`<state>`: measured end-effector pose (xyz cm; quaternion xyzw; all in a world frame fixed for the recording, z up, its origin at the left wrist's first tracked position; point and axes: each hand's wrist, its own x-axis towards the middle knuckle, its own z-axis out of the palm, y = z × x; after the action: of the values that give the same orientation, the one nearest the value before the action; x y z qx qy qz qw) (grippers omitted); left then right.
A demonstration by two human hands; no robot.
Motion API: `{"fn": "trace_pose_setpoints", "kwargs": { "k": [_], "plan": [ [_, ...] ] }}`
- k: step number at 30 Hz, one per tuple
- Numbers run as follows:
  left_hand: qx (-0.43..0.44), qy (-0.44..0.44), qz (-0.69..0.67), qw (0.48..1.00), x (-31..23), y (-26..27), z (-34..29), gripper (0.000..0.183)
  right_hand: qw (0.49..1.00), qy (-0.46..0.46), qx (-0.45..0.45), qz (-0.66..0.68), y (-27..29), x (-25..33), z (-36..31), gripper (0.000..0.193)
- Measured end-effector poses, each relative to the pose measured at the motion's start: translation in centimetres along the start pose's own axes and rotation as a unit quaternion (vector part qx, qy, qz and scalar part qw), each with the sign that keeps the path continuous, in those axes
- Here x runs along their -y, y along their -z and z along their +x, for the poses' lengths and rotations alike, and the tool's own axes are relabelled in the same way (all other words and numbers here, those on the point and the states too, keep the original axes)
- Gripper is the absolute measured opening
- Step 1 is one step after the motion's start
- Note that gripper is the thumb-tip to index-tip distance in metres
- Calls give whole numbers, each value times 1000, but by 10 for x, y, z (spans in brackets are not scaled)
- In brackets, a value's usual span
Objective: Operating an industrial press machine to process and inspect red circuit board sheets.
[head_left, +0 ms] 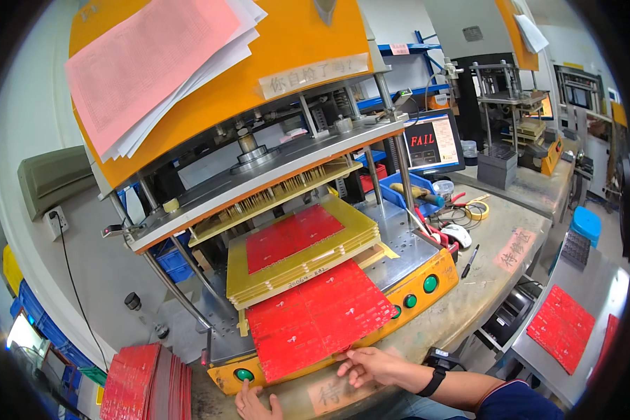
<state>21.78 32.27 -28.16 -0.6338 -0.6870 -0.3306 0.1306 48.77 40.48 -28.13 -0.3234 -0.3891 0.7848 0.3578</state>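
Observation:
A large red circuit board panel lies tilted across the front of a press machine, its far edge against a thick yellow test fixture. My right hand is just below the panel's near edge, fingers loosely bent and apart; whether a fingertip touches the edge is unclear. At the lower edge of the view, my left hand has its fingers spread beside a green button, partly cut off. Another red panel lies flat on the fixture, under a plate of pins.
A stack of red panels stands at the lower left. Right of the press are a monitor, a blue bin, a mouse and a pen. More red panels lie on a side table.

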Motion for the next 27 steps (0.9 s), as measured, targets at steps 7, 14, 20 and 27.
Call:
{"fn": "trace_pose_setpoints", "kwargs": {
  "k": [7, 14, 20, 27],
  "plan": [
    [-3, -4, 1, 1000, 0, 2, 1, 38, 949, -18, 36, 312, -15, -11, 17, 45],
    [15, 2, -18, 1000, -4, 6, 1, 38, 911, -46, -4, 409, -26, -4, 23, 36],
    [-18, -28, -20, 999, 2, 0, -1, 38, 872, -39, 8, 488, -34, -2, 25, 42],
    [13, -7, -51, 999, 4, 6, 4, 38, 901, -106, 16, 422, -33, 3, -34, 48]
  ]
}}
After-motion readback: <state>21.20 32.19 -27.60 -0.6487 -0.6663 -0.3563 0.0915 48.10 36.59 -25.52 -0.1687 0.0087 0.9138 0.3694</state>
